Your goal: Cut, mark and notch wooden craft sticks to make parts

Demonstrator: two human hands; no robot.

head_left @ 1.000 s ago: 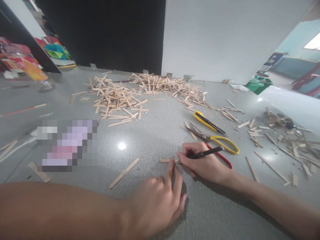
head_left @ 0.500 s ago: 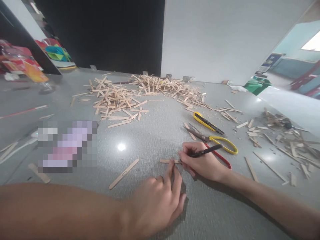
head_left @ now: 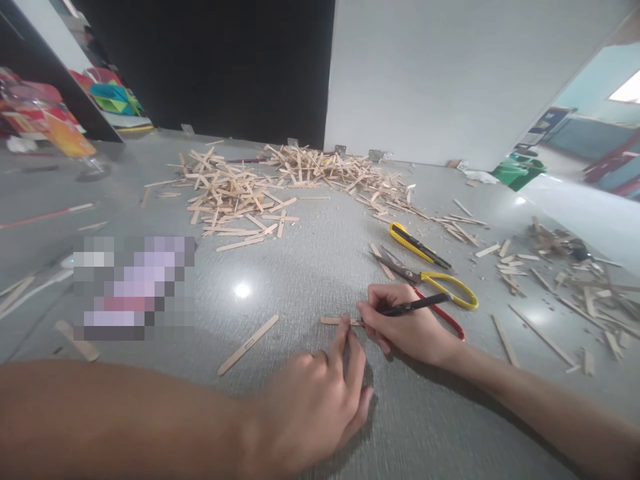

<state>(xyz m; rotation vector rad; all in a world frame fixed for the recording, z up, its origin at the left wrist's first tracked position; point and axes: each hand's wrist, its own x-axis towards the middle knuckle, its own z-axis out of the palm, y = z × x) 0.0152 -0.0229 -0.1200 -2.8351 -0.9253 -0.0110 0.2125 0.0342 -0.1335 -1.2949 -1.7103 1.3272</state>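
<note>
My left hand (head_left: 320, 397) rests on the table, its index fingertip pressing a popsicle stick (head_left: 330, 321) flat against the surface. The other fingers are partly bent. My right hand (head_left: 405, 327) is closed around a slim black pen-like tool (head_left: 417, 304), held in a writing grip. Its tip lies at the right part of the pressed stick, mostly hidden by my fingers, so I cannot tell whether it is a pen or a knife. Another popsicle stick (head_left: 260, 335), with a small rectangular mark or slot near its middle, lies left of my hands.
Scissors (head_left: 415, 275) with yellow and red handles and a yellow-black utility knife (head_left: 419, 245) lie beyond my right hand. Heaped sticks (head_left: 230, 193) stand along the upright panels (head_left: 400, 80). Scraps (head_left: 590, 300) litter the right side. A pixelated object (head_left: 145, 280) lies left; a bottle (head_left: 65, 133) stands behind.
Both hands keep nearly the same place on the stick. The view shifts slightly; no object has visibly moved on the table.
</note>
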